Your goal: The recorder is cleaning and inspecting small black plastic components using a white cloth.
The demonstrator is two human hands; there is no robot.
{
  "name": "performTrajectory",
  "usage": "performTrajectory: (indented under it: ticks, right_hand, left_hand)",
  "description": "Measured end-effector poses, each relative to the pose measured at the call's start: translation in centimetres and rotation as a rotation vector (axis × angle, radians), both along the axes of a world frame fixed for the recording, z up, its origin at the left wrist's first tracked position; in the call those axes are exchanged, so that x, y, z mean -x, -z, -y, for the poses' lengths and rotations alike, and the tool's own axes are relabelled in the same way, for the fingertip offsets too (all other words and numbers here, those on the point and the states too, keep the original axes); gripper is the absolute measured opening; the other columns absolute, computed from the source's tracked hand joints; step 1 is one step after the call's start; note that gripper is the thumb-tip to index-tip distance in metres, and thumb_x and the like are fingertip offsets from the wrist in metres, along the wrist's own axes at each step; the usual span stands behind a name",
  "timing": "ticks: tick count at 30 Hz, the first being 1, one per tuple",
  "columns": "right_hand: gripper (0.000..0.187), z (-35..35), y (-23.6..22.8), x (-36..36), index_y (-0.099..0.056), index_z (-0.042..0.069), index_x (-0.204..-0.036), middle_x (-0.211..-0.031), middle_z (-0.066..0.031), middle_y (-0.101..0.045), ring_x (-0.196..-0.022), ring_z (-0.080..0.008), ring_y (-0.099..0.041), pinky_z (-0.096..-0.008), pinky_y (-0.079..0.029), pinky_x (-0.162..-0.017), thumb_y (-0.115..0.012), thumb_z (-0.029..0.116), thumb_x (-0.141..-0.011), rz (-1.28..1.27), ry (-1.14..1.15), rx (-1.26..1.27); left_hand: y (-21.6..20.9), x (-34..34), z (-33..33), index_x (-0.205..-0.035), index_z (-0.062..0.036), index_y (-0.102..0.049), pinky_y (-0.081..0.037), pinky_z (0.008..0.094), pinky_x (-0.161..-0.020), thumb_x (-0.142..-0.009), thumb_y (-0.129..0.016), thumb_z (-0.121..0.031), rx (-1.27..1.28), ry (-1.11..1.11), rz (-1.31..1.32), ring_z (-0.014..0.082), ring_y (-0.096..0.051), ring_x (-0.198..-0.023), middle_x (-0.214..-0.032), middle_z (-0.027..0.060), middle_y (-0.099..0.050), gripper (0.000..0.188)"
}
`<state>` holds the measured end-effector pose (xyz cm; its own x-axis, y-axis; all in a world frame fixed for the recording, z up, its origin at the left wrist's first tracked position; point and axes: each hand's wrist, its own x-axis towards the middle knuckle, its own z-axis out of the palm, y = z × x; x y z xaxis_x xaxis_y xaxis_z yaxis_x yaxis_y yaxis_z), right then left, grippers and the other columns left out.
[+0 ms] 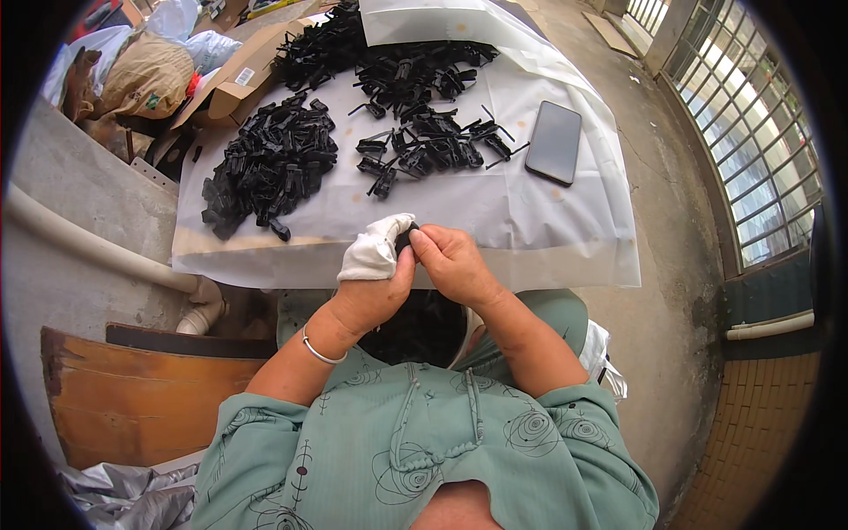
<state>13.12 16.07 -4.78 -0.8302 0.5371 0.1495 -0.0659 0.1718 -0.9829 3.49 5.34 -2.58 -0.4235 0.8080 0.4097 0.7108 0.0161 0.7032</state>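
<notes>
Both of my hands meet just past the table's front edge, above my lap. My left hand [378, 263], with a white cloth glove over its fingers, is closed on a small black plastic part [405, 237]. The bare thumb and fingers of my right hand [458, 267] pinch the same part from the other side. Most of it is hidden by the fingers. Beyond my hands lie a pile of black plastic parts [274, 163] on the left and a looser group with thin prongs [420, 146] in the middle. Below my wrists, dark contents fill a round container [465, 343] between my legs.
A white plastic sheet [495, 238] covers the table. On its right side rests a dark-screened phone [554, 143]. A cardboard box [240, 84] and several bags [150, 75] crowd the far left. A pale pipe [106, 238] runs along the left wall; a barred window [751, 124] is on the right.
</notes>
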Motion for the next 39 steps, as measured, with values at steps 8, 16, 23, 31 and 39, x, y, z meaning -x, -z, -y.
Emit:
performTrajectory:
  ticks: [8, 16, 23, 31, 39]
  right_hand:
    - [0.015, -1.0, -1.4, -1.7, -0.063, 0.001, -0.09, -0.072, -0.006, -0.06, -0.062, -0.0136, -0.053, -0.0269, -0.043, -0.057, -0.063, 0.014, -0.083, 0.143, -0.06, -0.391]
    - [0.01, -1.4, -1.7, -1.5, -0.062, 0.001, -0.08, -0.068, -0.0021, -0.058, -0.058, -0.0073, -0.049, -0.0228, -0.041, -0.054, -0.067, 0.009, -0.079, -0.066, 0.042, -0.231]
    - [0.021, -1.3, -2.0, -1.3, -0.057, 0.0, -0.078, -0.064, -0.0009, -0.054, -0.058, -0.0084, -0.045, -0.0249, -0.04, -0.054, -0.059, 0.018, -0.088, -0.055, -0.045, -0.128]
    - [0.024, -0.6, -1.6, -0.7, -0.054, 0.0, -0.074, -0.061, -0.0089, -0.053, -0.055, -0.0145, -0.044, -0.0298, -0.041, -0.053, -0.05, 0.016, -0.091, -0.009, -0.063, -0.273]
    - [0.027, 0.5, -0.6, 0.1, -0.049, -0.001, -0.07, -0.059, -0.0149, -0.05, -0.051, -0.0289, -0.044, -0.0366, -0.039, -0.052, -0.05, 0.016, -0.091, -0.072, -0.104, -0.092]
  left_hand:
    - [-2.3, 1.5, 0.4, -0.123, -0.0049, -0.039, -0.041, 0.0188, -0.058, -0.092, -0.046, -0.006, 0.032, 0.141, 0.906, 0.0054, -0.046, -0.064, -0.083, 0.0022, -0.052, 0.032]
    - [-2.8, 0.9, 0.1, -0.122, -0.0052, -0.041, -0.036, 0.0193, -0.049, -0.09, -0.041, -0.006, 0.172, 0.185, 0.758, 0.0046, -0.039, -0.057, -0.082, 0.0007, -0.049, 0.033]
    - [-2.5, 0.8, 0.1, -0.115, -0.0039, -0.043, -0.032, 0.018, -0.044, -0.086, -0.043, -0.005, 0.14, 0.319, 1.002, 0.0025, -0.038, -0.051, -0.081, 0.0009, -0.048, 0.029]
    - [-1.4, 0.7, -0.2, -0.108, -0.0009, -0.046, -0.042, 0.0252, -0.074, -0.082, -0.043, -0.001, 0.082, 0.207, 0.383, 0.0139, -0.049, -0.08, -0.089, 0.0079, -0.051, 0.026]
    - [-3.2, 0.9, 1.1, -0.105, 0.0019, -0.049, -0.041, 0.0267, -0.08, -0.08, -0.046, 0.002, 0.178, 0.128, 0.337, 0.015, -0.047, -0.085, -0.091, 0.0096, -0.051, 0.026]
